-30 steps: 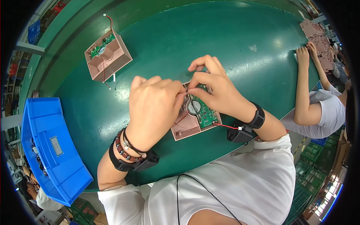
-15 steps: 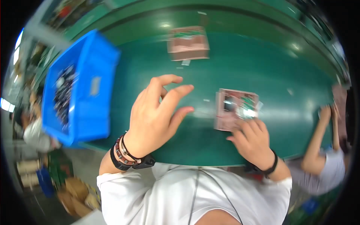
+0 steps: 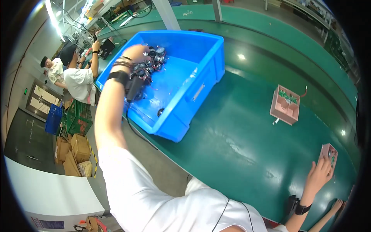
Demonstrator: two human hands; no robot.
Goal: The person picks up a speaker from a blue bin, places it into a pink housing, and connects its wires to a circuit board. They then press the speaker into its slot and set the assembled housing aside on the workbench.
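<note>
My left hand [image 3: 137, 53] reaches into the big blue bin [image 3: 185, 98], over a pile of small round dark parts with thin wires [image 3: 154, 62]. Its fingertips are hidden among the parts, so what they hold, if anything, does not show. Far over at the right, my right hand [image 3: 320, 174] rests against a small pink open box [image 3: 325, 150] with a bit of green inside. Those fingers are stretched out over the box's near side, the thumb apart. A second pink box [image 3: 288, 112], holding green pieces, stands on the green table, farther left.
One loose round part [image 3: 160, 112] lies in the bin's near corner. A co-worker's arm [image 3: 330, 214] rests at the table's right end. Other people [image 3: 79, 79] work at the far left. Cardboard boxes [image 3: 80, 149] and a green crate [image 3: 79, 118] stand on the floor.
The view has swung left toward the bin. My left hand has gone from above the table into the bin. My right hand stays by the same pink box.
</note>
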